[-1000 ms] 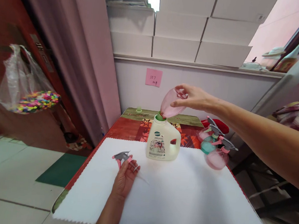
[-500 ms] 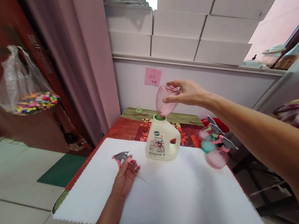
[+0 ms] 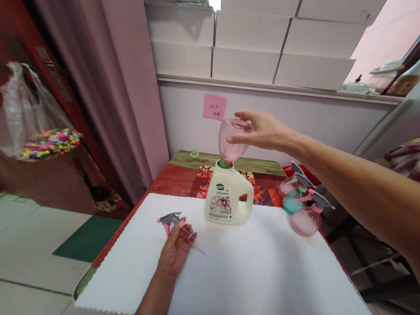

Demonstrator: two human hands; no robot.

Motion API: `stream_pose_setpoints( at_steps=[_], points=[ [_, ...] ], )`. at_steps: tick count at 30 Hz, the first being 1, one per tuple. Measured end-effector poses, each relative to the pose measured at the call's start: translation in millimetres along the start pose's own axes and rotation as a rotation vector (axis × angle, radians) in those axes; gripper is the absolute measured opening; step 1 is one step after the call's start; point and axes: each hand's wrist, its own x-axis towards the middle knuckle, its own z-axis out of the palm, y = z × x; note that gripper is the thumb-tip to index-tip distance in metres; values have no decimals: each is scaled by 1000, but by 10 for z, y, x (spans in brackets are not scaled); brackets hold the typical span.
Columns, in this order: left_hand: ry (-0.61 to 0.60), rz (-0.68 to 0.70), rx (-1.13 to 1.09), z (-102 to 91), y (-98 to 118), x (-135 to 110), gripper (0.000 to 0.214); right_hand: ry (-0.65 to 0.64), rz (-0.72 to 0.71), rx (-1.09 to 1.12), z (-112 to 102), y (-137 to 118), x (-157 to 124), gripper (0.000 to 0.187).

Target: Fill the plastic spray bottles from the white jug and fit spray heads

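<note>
In my right hand (image 3: 262, 129) is a pink see-through spray bottle (image 3: 230, 142), turned upside down, with my fingers on its base and side. Its neck points into the green-rimmed mouth of a cream jug (image 3: 228, 204) with a side handle and a printed label. My left hand (image 3: 178, 246) lies over the white mat, closed around a grey and pink spray trigger head (image 3: 171, 219). The head's thin clear tube sticks out to the right past my fingers.
Three spray bottles, among them a pink one (image 3: 306, 221) and a teal one (image 3: 293, 201), stand at the right. A small green cap (image 3: 194, 152) lies at the table's back. The white mat (image 3: 242, 284) covers the front. A plastic bag (image 3: 44, 136) hangs left.
Almost nothing differs. Both hands keep their places, the upturned pink bottle stays over the jug's mouth, and the view has shifted very slightly.
</note>
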Motion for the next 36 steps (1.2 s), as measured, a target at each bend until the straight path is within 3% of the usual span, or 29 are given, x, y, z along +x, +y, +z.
stream_pose_setpoints(
  at_steps=[16,27,36],
  points=[
    [3,0,-4,-1,1,-4,25,-18,48,148,23,119,-94,88],
    [15,14,17,1,-9,14,23,109,85,249,-57,308,-192,93],
    [-2,11,23,12,-4,11,23,140,86,275,-112,278,-186,89]
  ],
)
